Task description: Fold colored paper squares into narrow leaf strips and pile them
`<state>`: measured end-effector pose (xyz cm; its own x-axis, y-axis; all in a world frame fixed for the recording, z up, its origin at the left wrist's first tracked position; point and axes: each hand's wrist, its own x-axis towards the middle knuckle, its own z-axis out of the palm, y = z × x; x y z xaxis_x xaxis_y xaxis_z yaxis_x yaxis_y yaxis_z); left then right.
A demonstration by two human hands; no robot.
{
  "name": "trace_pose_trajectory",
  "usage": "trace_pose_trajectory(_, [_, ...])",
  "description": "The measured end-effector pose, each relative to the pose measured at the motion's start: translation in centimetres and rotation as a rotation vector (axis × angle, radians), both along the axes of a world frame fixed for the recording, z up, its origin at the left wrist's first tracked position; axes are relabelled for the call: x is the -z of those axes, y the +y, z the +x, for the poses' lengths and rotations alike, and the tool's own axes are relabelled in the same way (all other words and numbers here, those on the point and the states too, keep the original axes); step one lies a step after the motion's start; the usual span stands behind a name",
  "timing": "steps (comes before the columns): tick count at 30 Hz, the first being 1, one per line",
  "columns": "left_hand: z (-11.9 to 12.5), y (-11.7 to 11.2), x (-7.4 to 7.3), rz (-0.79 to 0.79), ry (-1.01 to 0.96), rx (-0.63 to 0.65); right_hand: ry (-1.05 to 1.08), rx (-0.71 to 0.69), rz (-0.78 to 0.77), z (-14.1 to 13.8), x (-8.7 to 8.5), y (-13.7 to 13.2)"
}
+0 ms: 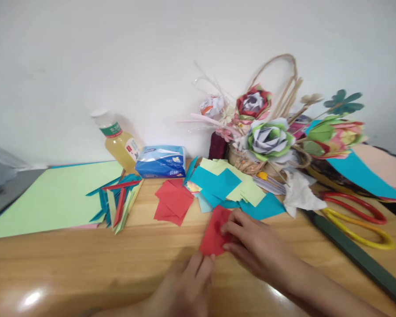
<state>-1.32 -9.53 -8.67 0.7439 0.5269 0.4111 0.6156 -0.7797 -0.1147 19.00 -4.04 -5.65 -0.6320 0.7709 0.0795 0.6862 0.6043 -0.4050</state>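
Note:
Between my hands, low over the wooden table, is a red paper square. My left hand pinches its lower corner with closed fingers. My right hand has its thumb and fingers closed on the paper's right edge. A stack of red paper squares lies just to the left, slightly fanned. Behind the held paper are blue squares and pale green squares in a loose, overlapping pile.
Folded paper strips lie on a large green sheet at the left. A juice bottle and a tissue pack stand by the wall. Paper flowers fill the back right, with red-and-yellow-handled scissors and crumpled tissue nearby.

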Motion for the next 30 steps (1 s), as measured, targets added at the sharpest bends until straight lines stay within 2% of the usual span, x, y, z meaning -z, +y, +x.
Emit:
trace_pose_trajectory(4, [-0.5,0.4,0.3,-0.002,0.033,-0.014,0.005,-0.135,0.138,0.4,-0.7,0.5])
trace_pose_trajectory(6, [-0.7,0.7,0.3,0.045,0.013,-0.017,-0.012,-0.192,0.222,0.5,-0.5,0.3])
trace_pose_trajectory(10, [-0.8,1.4,0.0,0.216,-0.068,-0.033,-0.056,-0.191,0.324,0.1,0.0,-1.0])
trace_pose_trajectory(12, [-0.8,1.6,-0.2,0.225,-0.089,-0.071,-0.079,-0.208,0.355,-0.3,0.1,-1.8])
trace_pose_trajectory(16, [-0.6,2.0,-0.9,0.165,-0.102,-0.119,-0.061,-0.296,0.349,-0.9,-0.5,-3.1])
trace_pose_trajectory(19, [-0.4,2.3,-1.1,0.046,-0.100,-0.153,0.008,-0.314,0.215,-1.0,-1.1,-3.3])
trace_pose_trajectory(21, [-0.3,2.5,-1.0,-0.004,-0.129,-0.171,0.075,-0.237,0.131,-0.9,-1.4,-3.0])
trace_pose_trajectory(25, [-0.2,2.9,-0.3,0.004,-0.235,-0.137,0.221,0.111,0.068,-0.6,-1.2,-1.5])
trace_pose_trajectory(27, [-0.2,3.0,-0.2,-0.017,-0.263,-0.074,0.217,0.188,0.030,-0.6,-0.7,-0.9])
trace_pose_trajectory(30, [-0.4,3.2,-0.3,-0.056,-0.242,0.005,0.190,0.208,-0.036,-0.9,0.1,-0.5])
